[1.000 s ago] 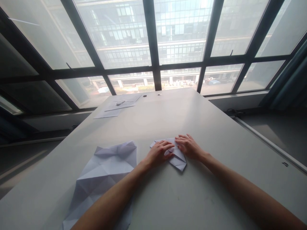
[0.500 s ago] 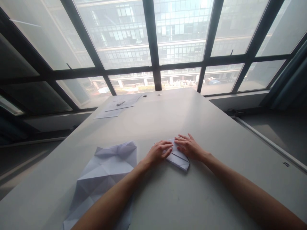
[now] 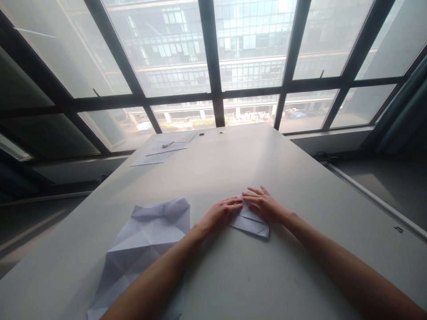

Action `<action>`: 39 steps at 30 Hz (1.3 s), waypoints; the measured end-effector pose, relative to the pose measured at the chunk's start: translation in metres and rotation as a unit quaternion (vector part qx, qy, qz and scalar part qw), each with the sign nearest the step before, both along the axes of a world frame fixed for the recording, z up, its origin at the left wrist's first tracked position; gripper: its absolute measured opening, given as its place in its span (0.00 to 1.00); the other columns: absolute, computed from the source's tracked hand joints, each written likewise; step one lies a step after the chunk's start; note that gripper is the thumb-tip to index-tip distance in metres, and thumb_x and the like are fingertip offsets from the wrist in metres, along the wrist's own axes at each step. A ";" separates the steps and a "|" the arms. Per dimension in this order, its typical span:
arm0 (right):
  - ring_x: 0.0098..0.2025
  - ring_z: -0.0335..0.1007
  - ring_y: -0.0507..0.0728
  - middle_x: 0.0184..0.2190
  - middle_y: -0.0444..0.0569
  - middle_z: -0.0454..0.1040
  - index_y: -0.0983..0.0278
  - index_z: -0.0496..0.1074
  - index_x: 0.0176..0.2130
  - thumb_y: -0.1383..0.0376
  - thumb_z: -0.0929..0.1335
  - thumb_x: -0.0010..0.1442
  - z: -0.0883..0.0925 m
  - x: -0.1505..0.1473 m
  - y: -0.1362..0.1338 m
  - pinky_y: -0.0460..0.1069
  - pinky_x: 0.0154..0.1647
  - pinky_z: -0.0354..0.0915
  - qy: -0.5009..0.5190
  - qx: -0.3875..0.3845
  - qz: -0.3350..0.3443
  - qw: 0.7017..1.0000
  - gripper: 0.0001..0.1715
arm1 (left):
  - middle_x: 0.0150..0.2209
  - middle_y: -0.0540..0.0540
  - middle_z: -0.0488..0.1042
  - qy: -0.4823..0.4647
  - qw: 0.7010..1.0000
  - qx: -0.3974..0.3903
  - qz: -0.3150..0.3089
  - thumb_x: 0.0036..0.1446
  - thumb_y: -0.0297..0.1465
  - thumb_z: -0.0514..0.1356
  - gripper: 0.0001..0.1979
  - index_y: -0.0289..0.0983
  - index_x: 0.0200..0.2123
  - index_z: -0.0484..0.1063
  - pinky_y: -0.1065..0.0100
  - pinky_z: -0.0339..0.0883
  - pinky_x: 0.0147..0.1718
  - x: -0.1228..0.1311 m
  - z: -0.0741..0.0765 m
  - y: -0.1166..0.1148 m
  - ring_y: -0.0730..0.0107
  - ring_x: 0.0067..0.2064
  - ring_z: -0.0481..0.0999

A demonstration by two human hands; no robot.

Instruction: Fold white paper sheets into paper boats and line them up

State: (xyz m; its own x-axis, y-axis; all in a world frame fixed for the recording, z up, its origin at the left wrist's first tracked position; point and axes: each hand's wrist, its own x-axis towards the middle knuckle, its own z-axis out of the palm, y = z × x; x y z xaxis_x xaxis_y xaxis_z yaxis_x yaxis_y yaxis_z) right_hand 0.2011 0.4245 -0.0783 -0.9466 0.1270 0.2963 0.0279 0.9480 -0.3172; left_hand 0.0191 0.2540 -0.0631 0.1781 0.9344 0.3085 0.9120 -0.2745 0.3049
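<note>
A folded piece of white paper point(image 3: 249, 226) lies on the white table under both hands, its near edge and right corner showing. My left hand point(image 3: 223, 211) rests on its left part, fingers stretched towards the right; the fingertips meet the far part of the paper. My right hand point(image 3: 263, 204) lies on its upper right part with the fingers spread and pointing left. The fingertips of the two hands are close together. Part of the paper is hidden beneath them. A larger creased sheet of paper point(image 3: 150, 231) lies to the left, partly behind my left forearm.
Several flat papers point(image 3: 170, 144) lie at the table's far left, with a small white object point(image 3: 167, 144) on top. Two small holes are near the table's point(image 3: 220, 164) far edge. A dark mark point(image 3: 398, 230) is at the right. Large windows stand beyond.
The folded paper has turned slightly, its near corner shifting right. My left hand has moved a little to the right, nearer to my right hand, which has hardly moved.
</note>
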 end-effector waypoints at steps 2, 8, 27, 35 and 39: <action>0.65 0.57 0.64 0.61 0.53 0.68 0.57 0.67 0.60 0.65 0.66 0.67 0.005 0.000 -0.002 0.68 0.65 0.49 0.021 0.018 -0.020 0.999 0.23 | 0.61 0.49 0.70 0.005 1.000 -0.004 0.000 0.63 0.20 0.53 0.23 0.45 0.57 0.71 0.61 0.62 0.61 0.000 0.000 0.000 0.65 0.62 0.67; 0.46 0.69 0.61 0.43 0.52 0.76 0.61 0.77 0.45 0.66 0.70 0.63 0.016 0.000 -0.008 0.56 0.50 0.63 0.041 0.046 -0.081 0.995 0.09 | 0.54 0.47 0.73 0.045 0.998 0.000 0.049 0.62 0.28 0.59 0.16 0.47 0.52 0.75 0.57 0.65 0.56 0.006 0.007 -0.005 0.59 0.54 0.71; 0.38 0.72 0.54 0.39 0.48 0.75 0.59 0.78 0.38 0.70 0.66 0.64 0.011 0.000 -0.012 0.47 0.38 0.63 0.024 0.002 -0.048 0.999 0.10 | 0.67 0.44 0.60 0.009 0.998 -0.057 0.033 0.63 0.35 0.59 0.29 0.44 0.66 0.58 0.51 0.48 0.67 0.002 0.004 -0.005 0.59 0.68 0.56; 0.38 0.72 0.54 0.39 0.48 0.75 0.59 0.77 0.38 0.69 0.65 0.65 0.011 0.000 -0.012 0.47 0.39 0.64 0.027 -0.003 -0.047 0.999 0.11 | 0.68 0.45 0.57 0.018 0.996 -0.079 0.032 0.70 0.40 0.49 0.22 0.47 0.65 0.62 0.50 0.48 0.66 -0.003 -0.001 -0.001 0.58 0.70 0.53; 0.37 0.71 0.53 0.39 0.48 0.74 0.59 0.77 0.38 0.69 0.65 0.65 0.011 0.001 -0.013 0.47 0.38 0.63 0.029 -0.006 -0.050 0.998 0.11 | 0.69 0.48 0.57 -0.006 0.994 -0.101 0.035 0.71 0.36 0.47 0.20 0.50 0.63 0.64 0.50 0.48 0.66 -0.007 -0.001 -0.001 0.61 0.69 0.54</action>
State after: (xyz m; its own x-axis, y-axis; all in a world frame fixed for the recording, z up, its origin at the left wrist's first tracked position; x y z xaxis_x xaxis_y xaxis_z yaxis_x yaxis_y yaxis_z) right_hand 0.2023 0.4117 -0.0672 -0.9104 0.2249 0.3472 0.1046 0.9372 -0.3327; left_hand 0.0125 0.2535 -0.0643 0.1080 0.9876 0.1143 0.9226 -0.1424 0.3585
